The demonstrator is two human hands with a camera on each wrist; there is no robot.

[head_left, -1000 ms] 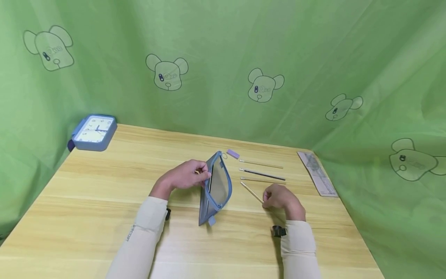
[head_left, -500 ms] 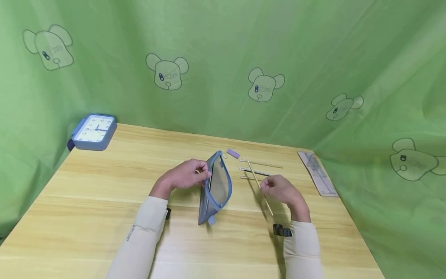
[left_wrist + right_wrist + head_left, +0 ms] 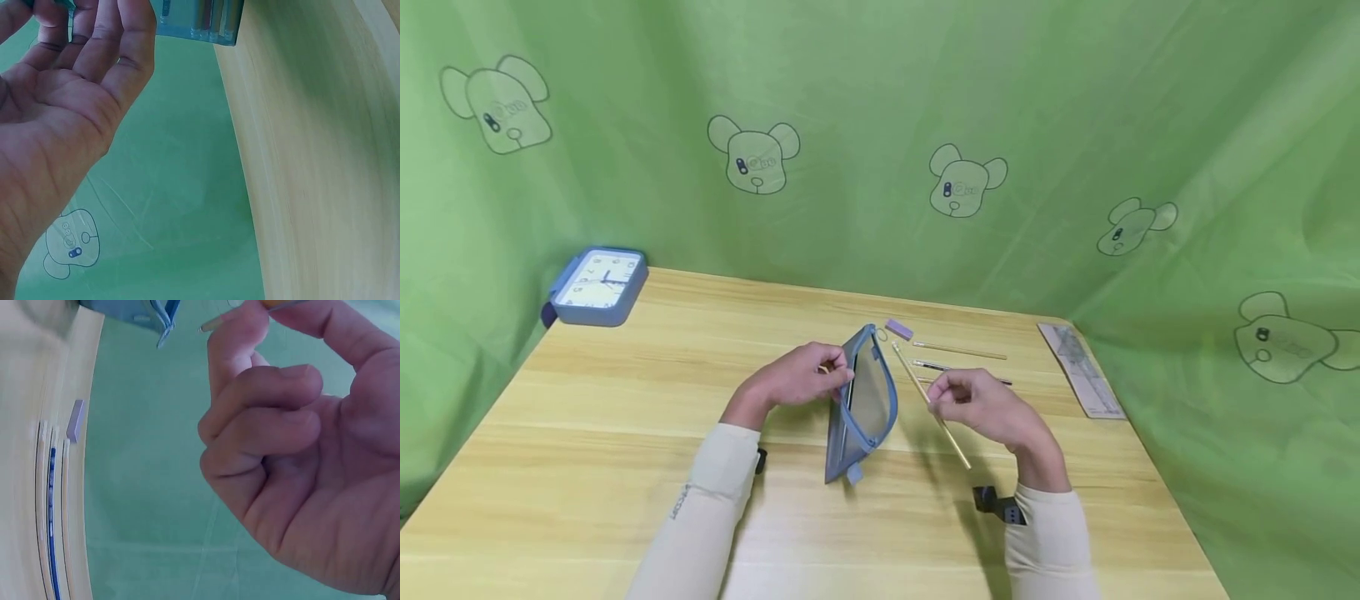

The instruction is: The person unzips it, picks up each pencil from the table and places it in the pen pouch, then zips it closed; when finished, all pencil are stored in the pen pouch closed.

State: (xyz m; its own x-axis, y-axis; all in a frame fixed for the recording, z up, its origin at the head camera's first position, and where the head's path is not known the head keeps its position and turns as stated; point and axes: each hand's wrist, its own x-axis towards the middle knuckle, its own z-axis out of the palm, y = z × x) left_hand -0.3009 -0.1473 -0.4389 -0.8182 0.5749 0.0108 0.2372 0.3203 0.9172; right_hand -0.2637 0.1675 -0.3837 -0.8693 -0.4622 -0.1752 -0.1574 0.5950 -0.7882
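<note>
My left hand [image 3: 801, 377] pinches the rim of a blue zip pencil case [image 3: 887, 400], which stands on edge with its mouth gaping to the right. Several slim items [image 3: 215, 15] show through the case's see-through side in the left wrist view. Between thumb and forefinger, my right hand [image 3: 988, 404] holds a yellowish pencil [image 3: 910, 372], raised above the table and slanting beside the case's mouth. Its other fingers curl into the palm in the right wrist view. Beyond this hand lie a dark blue pencil [image 3: 52, 500] and two plain wooden pencils [image 3: 67, 487], side by side.
A purple eraser [image 3: 898, 329] lies just behind the case. At the table's right edge is a ruler set in a flat pack [image 3: 1081, 371]. A blue clock [image 3: 597, 287] stands at the far left corner. Green curtain [image 3: 865, 233] surrounds the table [image 3: 587, 467].
My right hand has lifted the pencil off the table and carried it left toward the pencil case, turning it on the way. My left hand stays on the rim.
</note>
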